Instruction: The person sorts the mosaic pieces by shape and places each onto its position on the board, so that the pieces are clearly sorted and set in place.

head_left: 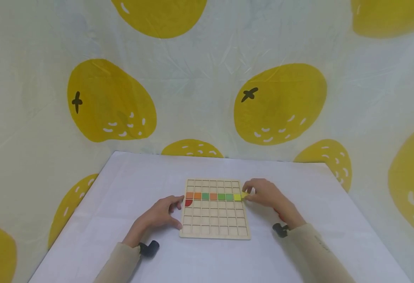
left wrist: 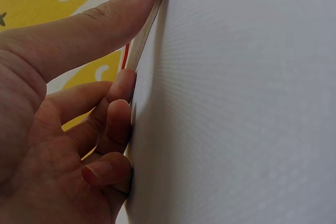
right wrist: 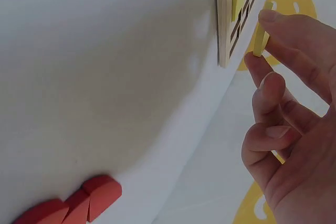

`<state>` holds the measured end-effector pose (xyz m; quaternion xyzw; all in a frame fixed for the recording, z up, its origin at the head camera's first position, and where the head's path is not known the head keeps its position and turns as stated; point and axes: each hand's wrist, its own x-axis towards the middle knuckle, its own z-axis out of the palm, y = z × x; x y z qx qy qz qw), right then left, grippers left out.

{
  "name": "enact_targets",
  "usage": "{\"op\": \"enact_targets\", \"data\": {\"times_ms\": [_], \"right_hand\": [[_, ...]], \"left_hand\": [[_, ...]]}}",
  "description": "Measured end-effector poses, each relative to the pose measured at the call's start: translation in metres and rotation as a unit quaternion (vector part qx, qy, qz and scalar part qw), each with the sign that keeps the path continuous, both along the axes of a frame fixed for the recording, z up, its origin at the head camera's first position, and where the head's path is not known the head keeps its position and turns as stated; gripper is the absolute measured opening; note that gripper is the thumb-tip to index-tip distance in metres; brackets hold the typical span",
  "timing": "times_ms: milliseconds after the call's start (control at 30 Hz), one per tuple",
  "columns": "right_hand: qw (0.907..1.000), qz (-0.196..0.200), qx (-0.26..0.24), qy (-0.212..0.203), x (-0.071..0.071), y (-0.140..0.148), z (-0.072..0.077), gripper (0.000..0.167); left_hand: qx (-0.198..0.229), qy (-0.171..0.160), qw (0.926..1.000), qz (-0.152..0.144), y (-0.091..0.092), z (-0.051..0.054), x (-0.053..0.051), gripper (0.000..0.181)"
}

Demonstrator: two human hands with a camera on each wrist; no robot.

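Observation:
A square wooden grid board [head_left: 215,221] lies on the white table. One row holds orange, green and yellow square tiles [head_left: 221,196] from edge to edge. Below that row's left end sits a red quarter-round piece [head_left: 188,203]. My left hand [head_left: 161,213] touches the board's left edge, thumb near the front corner and fingertips farther back, spread apart along it. Just off the right edge, my right hand [head_left: 265,193] pinches a small yellow tile [right wrist: 261,38] between thumb and finger. That tile is held apart from the board in the right wrist view; its full shape is hidden.
Several red pieces [right wrist: 102,195] with rounded edges lie on the table near my right wrist, mostly hidden by it in the head view. Behind the table [head_left: 150,169] hangs a pale cloth [head_left: 193,98] printed with large yellow fruit.

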<state>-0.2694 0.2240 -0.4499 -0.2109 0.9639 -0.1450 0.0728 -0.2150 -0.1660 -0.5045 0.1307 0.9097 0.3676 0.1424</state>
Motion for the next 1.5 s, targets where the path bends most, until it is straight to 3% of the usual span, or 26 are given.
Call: {"op": "enact_targets", "data": {"times_ms": [933,1500], "right_hand": [[0.9978,0.063,-0.019,0.006,-0.002,-0.046,-0.008,0.017],[0.9985,0.053,-0.004,-0.015,-0.003,-0.076,-0.008,0.017]], "left_hand": [[0.003,0.000,1.0000,-0.002,0.000,-0.001,0.000,0.103],[0.003,-0.004,1.0000,0.002,0.000,0.001,0.000,0.103]]}}
